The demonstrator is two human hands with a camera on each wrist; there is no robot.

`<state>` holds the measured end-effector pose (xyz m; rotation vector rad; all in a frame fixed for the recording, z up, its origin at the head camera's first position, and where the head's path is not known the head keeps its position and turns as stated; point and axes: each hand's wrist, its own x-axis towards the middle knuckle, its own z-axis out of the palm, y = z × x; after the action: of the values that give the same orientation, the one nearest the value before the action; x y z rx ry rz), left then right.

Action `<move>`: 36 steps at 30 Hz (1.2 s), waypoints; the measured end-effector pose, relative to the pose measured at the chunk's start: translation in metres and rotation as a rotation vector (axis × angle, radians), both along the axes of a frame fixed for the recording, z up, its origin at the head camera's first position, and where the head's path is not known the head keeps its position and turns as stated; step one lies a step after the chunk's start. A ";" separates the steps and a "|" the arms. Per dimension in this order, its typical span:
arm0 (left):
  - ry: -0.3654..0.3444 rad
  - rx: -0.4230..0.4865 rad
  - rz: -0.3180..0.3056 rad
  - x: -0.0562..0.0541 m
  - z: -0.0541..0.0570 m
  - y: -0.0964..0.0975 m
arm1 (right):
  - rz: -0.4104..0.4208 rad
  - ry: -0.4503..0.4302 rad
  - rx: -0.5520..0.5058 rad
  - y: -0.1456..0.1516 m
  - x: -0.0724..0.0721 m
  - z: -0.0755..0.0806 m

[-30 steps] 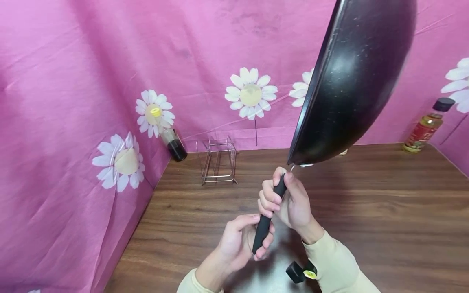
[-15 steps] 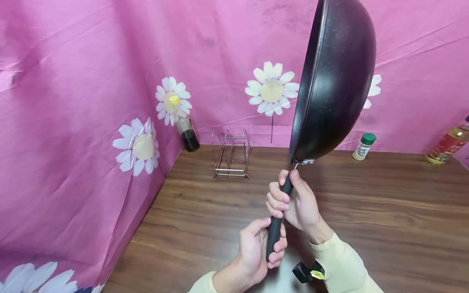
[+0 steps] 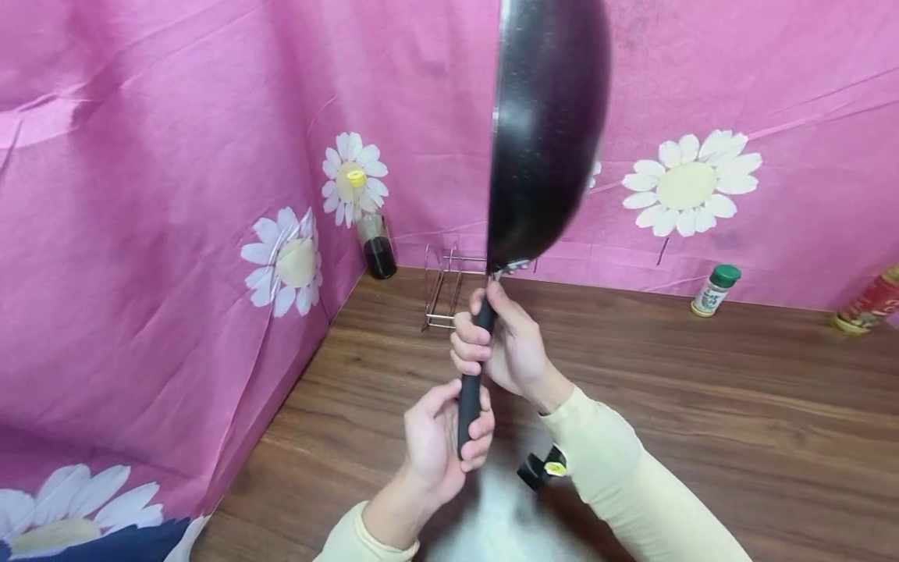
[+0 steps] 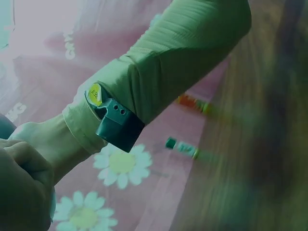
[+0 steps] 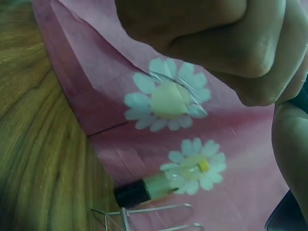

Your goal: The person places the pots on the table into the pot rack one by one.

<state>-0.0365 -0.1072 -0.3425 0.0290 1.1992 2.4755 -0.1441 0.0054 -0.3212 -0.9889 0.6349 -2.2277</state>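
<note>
A black wok (image 3: 555, 140) stands on end in the air in the head view, its rounded outside turned to the right and its top cut off by the frame. Both hands hold its black handle (image 3: 469, 410). My right hand (image 3: 513, 343) wraps the upper part, just below the metal joint, with the thumb along the handle. Lower down, my left hand (image 3: 438, 441) has its fingers curled round the handle's end. Curled fingers (image 5: 240, 48) fill the upper right of the right wrist view. The wok's inside is hidden.
A wire rack (image 3: 442, 297), partly behind the wok, stands at the back of the wooden table (image 3: 702, 406). Near it is a yellow-capped bottle of dark liquid (image 3: 379, 254). A green-capped shaker (image 3: 715, 290) and a red-labelled bottle (image 3: 871, 300) stand back right. Pink flowered cloth (image 3: 421, 94) hangs behind.
The wok has swung left with both hands on its handle, and it stands more upright. It now overlaps the wire rack in the head view, and the green-capped shaker behind it has come into sight.
</note>
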 end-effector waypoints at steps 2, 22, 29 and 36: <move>0.009 0.007 0.028 -0.001 0.001 -0.007 | 0.002 -0.026 0.055 -0.010 -0.003 0.003; -0.124 -0.034 0.164 -0.013 -0.015 -0.041 | -0.045 -0.289 0.242 -0.060 -0.018 -0.016; -0.126 -0.043 0.180 -0.012 -0.015 -0.046 | -0.074 -0.316 0.250 -0.066 -0.016 -0.017; -0.118 -0.037 0.172 -0.009 -0.011 -0.047 | -0.100 -0.318 0.257 -0.069 -0.010 -0.011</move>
<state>-0.0456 -0.1543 -0.3539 -0.2372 1.2434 2.5593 -0.1545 -0.0638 -0.3326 -0.4713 0.8115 -2.2531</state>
